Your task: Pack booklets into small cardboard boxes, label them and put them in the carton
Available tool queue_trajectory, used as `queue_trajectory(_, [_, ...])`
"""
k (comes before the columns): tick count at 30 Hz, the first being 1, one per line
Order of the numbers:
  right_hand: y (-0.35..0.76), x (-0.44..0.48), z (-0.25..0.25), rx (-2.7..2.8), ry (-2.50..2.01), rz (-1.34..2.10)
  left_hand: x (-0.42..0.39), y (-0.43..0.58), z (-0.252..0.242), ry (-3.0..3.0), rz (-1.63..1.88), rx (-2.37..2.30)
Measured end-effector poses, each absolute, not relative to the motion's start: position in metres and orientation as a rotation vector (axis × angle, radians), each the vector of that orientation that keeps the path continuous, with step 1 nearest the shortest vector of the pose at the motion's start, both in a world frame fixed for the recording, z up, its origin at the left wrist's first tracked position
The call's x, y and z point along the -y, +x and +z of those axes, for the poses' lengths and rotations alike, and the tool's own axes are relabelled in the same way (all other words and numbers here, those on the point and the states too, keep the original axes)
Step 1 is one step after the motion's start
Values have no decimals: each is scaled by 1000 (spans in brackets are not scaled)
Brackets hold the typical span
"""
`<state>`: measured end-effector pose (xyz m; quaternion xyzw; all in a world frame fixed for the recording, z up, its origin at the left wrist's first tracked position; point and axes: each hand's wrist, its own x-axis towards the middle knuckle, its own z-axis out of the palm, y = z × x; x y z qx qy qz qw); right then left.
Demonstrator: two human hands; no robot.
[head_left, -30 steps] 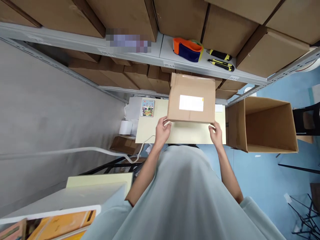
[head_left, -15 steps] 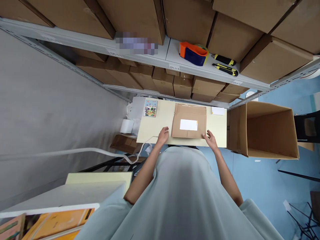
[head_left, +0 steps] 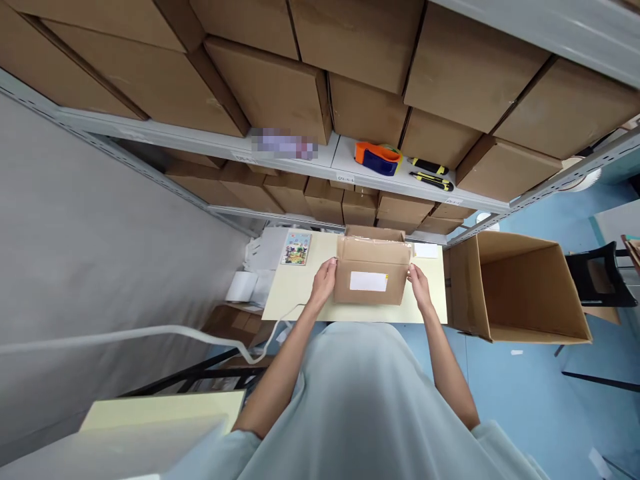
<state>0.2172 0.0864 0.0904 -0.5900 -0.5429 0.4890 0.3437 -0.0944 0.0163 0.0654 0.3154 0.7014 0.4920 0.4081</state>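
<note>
We have the cardboard carton near the tabletop's front edge, left hand and right hand apart, pinching its opposite sides, probably to steady it. The booklet lies by the back-left corner, likely leaving us room.

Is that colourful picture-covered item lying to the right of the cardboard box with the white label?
No, the picture-covered item lies on the table left of the cardboard box.
</note>
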Motion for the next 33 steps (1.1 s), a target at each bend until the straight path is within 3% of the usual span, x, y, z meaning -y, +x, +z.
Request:
queue_trajectory(5, [221, -54, 115, 1331, -1527, 1298, 13, -94, 80, 719, 1353, -1722])
queue_trajectory(13, [225, -36, 91, 1256, -1643, 1493, 38, -93, 52, 492, 1163, -1685])
queue_trajectory(19, [206, -46, 127, 1481, -1787, 1024, 45, -115, 33, 375, 1339, -1685])
queue_trajectory(22, [168, -54, 165, 1623, -1635, 794, 44, -145, 26, 292, 1455, -1774])
queue_trajectory(27, [56, -52, 213, 1951, -1313, 845, 44, -214, -2, 114, 1557, -1930])
queue_trajectory(30, [-28, -47, 202, 2192, -1166, 1069, 39, -259, -28, -69, 1542, -1961])
queue_trajectory(33, [-111, -54, 150, 2388, -1110, 1322, 27, -300, -57, -172, 1511, -1963])
